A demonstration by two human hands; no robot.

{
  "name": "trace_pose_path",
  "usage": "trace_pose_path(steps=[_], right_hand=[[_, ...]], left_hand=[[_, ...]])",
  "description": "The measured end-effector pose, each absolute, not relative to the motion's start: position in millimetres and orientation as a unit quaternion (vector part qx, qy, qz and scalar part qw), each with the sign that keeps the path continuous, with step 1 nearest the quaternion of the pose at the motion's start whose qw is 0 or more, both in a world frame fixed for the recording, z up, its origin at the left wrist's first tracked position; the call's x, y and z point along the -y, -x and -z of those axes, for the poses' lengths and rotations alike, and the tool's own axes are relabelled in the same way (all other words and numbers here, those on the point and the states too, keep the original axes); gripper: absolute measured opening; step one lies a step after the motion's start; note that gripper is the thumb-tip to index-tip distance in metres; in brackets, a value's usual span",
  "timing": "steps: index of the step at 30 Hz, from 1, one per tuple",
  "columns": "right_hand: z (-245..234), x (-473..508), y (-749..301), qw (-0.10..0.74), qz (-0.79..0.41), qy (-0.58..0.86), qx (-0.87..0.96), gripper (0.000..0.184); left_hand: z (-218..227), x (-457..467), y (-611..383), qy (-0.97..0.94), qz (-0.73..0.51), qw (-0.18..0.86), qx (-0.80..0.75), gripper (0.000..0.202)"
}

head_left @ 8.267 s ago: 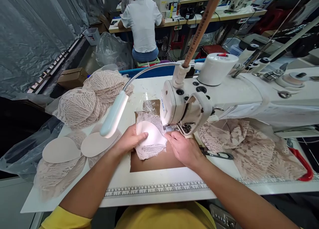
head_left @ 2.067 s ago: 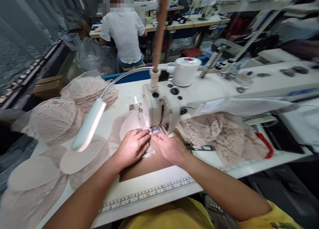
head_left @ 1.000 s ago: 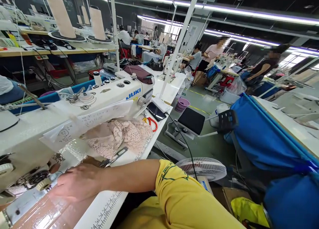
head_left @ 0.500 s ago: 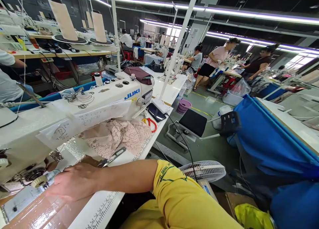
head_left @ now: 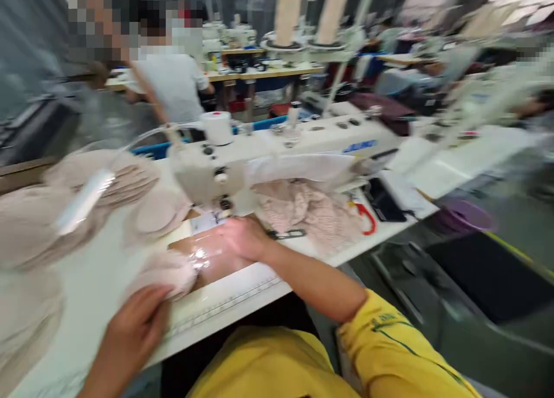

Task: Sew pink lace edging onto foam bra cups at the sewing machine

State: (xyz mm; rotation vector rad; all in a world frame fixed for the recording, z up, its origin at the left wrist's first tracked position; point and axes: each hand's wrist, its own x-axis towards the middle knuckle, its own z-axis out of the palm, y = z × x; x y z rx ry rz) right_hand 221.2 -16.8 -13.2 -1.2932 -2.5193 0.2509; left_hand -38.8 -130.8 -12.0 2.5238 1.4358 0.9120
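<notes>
In the head view my left hand (head_left: pixel 138 323) pinches the edge of a pale pink, rounded fabric piece (head_left: pixel 167 274) at the table's front. My right hand (head_left: pixel 244 236) rests on a glossy brown plate (head_left: pixel 212 254), close by the needle area of a white sewing machine (head_left: pixel 298 135); blur hides whether its fingers grip anything. Behind the right wrist lie small thread snips (head_left: pixel 289 234) and a crumpled pink lace fabric (head_left: pixel 320 216).
Stacks of beige rounded pieces (head_left: pixel 130 176) cover the table's left side. Red-handled scissors (head_left: pixel 367 219) and a dark phone (head_left: pixel 385 201) lie to the right. A person in a white shirt (head_left: pixel 168 81) sits beyond the machine. A black seat (head_left: pixel 493 274) stands at right.
The view has swung left, bringing my left hand, the fabric piece and the beige stacks into sight. My right hand stays beside the machine's needle area.
</notes>
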Motion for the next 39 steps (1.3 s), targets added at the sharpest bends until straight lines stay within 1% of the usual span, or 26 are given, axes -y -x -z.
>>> trace_pose_path(steps=[1, 3, 6, 7, 9, 11, 13, 15, 17, 19, 22, 23, 25, 29, 31, 33, 36, 39], right_hand=[[12, 16, -221, 0.158, -0.097, 0.435, 0.881, 0.028], [12, 14, -221, 0.177, -0.110, 0.423, 0.882, 0.029], [12, 15, -219, 0.185, -0.112, 0.428, 0.877, 0.029], [12, 16, -219, 0.183, -0.109, 0.432, 0.876, 0.029], [11, 18, -219, 0.178, -0.105, 0.439, 0.875, 0.029], [11, 19, -219, 0.178, -0.103, 0.438, 0.875, 0.029], [12, 18, -218, 0.182, -0.101, 0.438, 0.874, 0.029], [14, 17, -218, 0.197, -0.108, 0.439, 0.870, 0.028], [16, 17, -220, 0.228, -0.128, 0.435, 0.862, 0.029], [16, 18, -222, 0.275, -0.159, 0.422, 0.849, 0.030], [12, 20, -226, 0.346, -0.225, 0.391, 0.823, 0.029], [10, 21, -226, 0.357, -0.249, 0.384, 0.814, 0.029], [6, 23, -226, 0.346, -0.292, 0.380, 0.807, 0.028], [2, 25, -222, 0.267, -0.336, 0.393, 0.813, 0.038], [2, 26, -221, 0.248, -0.344, 0.397, 0.814, 0.035], [1, 27, -221, 0.234, -0.355, 0.400, 0.812, 0.032], [-4, 28, -223, 0.217, -0.375, 0.395, 0.810, 0.029], [-8, 28, -225, 0.205, -0.386, 0.386, 0.813, 0.022]], left_hand=[[9, 137, 30, -0.835, -0.277, 0.071, -0.470, 0.018], [2, 140, 9, -0.840, -0.238, 0.140, -0.467, 0.023], [-11, 135, -17, -0.854, -0.219, 0.233, -0.409, 0.029], [-15, 133, -20, -0.852, -0.233, 0.249, -0.398, 0.030], [-22, 126, -20, -0.833, -0.278, 0.249, -0.409, 0.031], [-25, 112, -14, -0.797, -0.328, 0.230, -0.453, 0.030], [-25, 92, -9, -0.765, -0.333, 0.238, -0.497, 0.031], [-24, 71, -7, -0.755, -0.274, 0.284, -0.524, 0.036], [-25, 55, -10, -0.759, -0.196, 0.326, -0.529, 0.037], [-27, 46, -15, -0.770, -0.135, 0.343, -0.520, 0.027], [-26, 41, -19, -0.772, -0.107, 0.359, -0.514, 0.003], [-25, 40, -19, -0.761, -0.117, 0.377, -0.515, 0.004], [-20, 37, -17, -0.720, -0.159, 0.441, -0.511, 0.011], [-11, 30, -13, -0.616, -0.248, 0.582, -0.471, 0.032], [-10, 27, -11, -0.569, -0.285, 0.627, -0.450, 0.041], [-11, 25, -8, -0.530, -0.313, 0.651, -0.444, 0.048], [-12, 23, -1, -0.507, -0.339, 0.647, -0.457, 0.056], [-12, 20, 4, -0.512, -0.348, 0.627, -0.472, 0.052]])
